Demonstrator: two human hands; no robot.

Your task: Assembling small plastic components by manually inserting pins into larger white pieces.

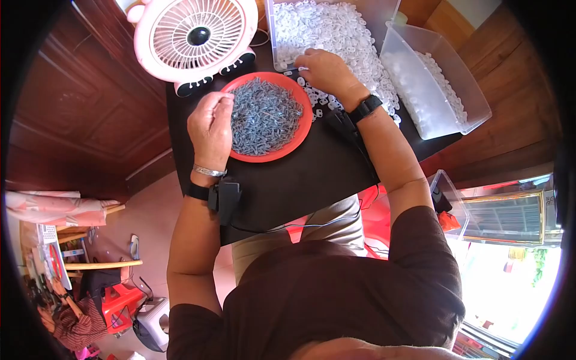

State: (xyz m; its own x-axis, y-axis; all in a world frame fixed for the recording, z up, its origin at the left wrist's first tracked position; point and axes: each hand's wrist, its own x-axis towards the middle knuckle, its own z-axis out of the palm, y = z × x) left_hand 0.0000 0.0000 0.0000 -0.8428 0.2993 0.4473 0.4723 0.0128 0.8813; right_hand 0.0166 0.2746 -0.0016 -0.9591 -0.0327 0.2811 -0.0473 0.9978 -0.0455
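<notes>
A round orange-red plate (305,129) on the dark table holds a heap of small grey screws (264,123). At the plate's left rim is my left hand (210,127), its fingers curled and closed; whatever they grip is hidden. My right hand (329,73) reaches past the plate's far right side, fingers bent together by the front of a clear plastic bin (275,37). I cannot make out what is in those fingers. Small white plastic pieces (324,21) fill the bin, and more loose white pieces (385,90) spread over the table beside my right hand.
A pink fan (198,36) stands at the far left of the table (270,192). To the right, a second clear bin (438,90) leans on its side with white pieces inside. A cable (288,227) runs across the table's near edge. Wooden panels flank both sides.
</notes>
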